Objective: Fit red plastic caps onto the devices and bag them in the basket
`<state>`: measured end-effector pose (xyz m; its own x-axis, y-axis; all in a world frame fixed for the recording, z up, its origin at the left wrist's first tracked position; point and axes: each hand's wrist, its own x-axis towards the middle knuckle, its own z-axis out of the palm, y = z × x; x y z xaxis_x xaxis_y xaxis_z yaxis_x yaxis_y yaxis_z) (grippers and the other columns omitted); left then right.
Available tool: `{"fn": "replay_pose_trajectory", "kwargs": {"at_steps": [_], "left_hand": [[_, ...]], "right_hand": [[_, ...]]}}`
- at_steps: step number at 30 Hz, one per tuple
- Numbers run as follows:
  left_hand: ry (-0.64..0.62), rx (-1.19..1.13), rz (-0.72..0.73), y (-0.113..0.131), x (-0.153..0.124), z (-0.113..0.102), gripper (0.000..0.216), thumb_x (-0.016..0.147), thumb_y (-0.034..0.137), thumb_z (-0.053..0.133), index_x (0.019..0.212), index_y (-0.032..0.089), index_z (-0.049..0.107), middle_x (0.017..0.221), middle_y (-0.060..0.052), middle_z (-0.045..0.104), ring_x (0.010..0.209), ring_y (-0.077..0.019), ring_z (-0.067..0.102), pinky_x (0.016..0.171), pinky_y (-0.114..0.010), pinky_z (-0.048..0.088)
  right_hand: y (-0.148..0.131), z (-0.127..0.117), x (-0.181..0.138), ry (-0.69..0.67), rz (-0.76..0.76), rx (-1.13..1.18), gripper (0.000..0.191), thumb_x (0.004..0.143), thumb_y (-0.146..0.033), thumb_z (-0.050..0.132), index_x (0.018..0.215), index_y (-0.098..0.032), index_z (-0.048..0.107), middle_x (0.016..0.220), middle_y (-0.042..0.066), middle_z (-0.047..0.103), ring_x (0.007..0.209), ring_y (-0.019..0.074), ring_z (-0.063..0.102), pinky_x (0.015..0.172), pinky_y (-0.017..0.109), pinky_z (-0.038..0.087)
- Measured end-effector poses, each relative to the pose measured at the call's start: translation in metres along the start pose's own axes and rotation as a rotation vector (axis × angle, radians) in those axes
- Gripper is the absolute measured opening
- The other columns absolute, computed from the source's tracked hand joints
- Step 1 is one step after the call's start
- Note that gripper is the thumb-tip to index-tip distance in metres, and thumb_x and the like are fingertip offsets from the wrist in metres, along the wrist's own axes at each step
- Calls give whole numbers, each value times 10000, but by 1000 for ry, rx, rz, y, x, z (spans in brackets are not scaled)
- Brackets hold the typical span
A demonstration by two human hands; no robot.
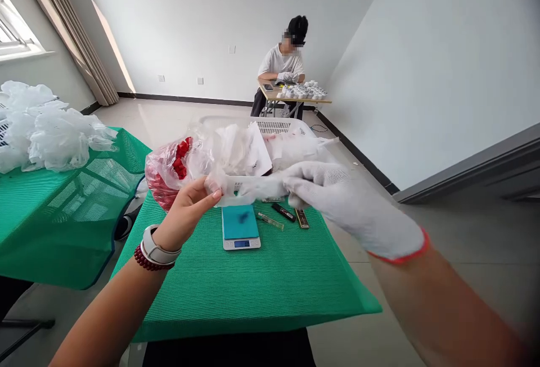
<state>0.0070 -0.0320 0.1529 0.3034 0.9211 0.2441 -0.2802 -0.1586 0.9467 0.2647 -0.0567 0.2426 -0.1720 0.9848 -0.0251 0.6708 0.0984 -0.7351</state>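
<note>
My left hand [189,204], bare with a watch and a beaded bracelet at the wrist, pinches one end of a translucent plastic bag [264,188]. The bag stretches sideways above the table. At its other end, my right hand [324,187], in a white knit glove with a red cuff, closes its fingers on the plastic. Below the bag lies a small digital scale [242,244] with a teal square [233,227] on top; a dark smudge or shadow shows on the square. Right of it are a slim clear tube [270,221], a black stick-shaped item [283,212] and a black-and-gold item [301,218].
A white basket [291,125] with plastic bags and white paper stands behind my hands. Left of it sits a clear bag of red pieces [162,179]. Another green-covered table [42,215] bears piled plastic bags [54,131]. Farther back, a person [280,63] sits at a small table [274,95].
</note>
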Motion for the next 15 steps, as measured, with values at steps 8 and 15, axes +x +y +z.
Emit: {"fn": "replay_pose_trajectory", "kwargs": {"at_steps": [8,15], "left_hand": [[18,142,3,-5,12,1,218,892,387,692,973,186,704,925,-50,702,908,-193,639,774,-276,515],[-111,571,225,7,23,22,144,928,326,630,911,184,647,817,-25,660,758,-154,593,700,-272,452]], "right_hand": [[-6,7,6,133,-138,-91,193,915,-340,587,833,-254,739,730,10,688,663,161,622,564,277,490],[-8,20,7,134,-252,-136,200,945,-358,562,951,-281,747,880,18,736,789,191,666,722,337,559]]}}
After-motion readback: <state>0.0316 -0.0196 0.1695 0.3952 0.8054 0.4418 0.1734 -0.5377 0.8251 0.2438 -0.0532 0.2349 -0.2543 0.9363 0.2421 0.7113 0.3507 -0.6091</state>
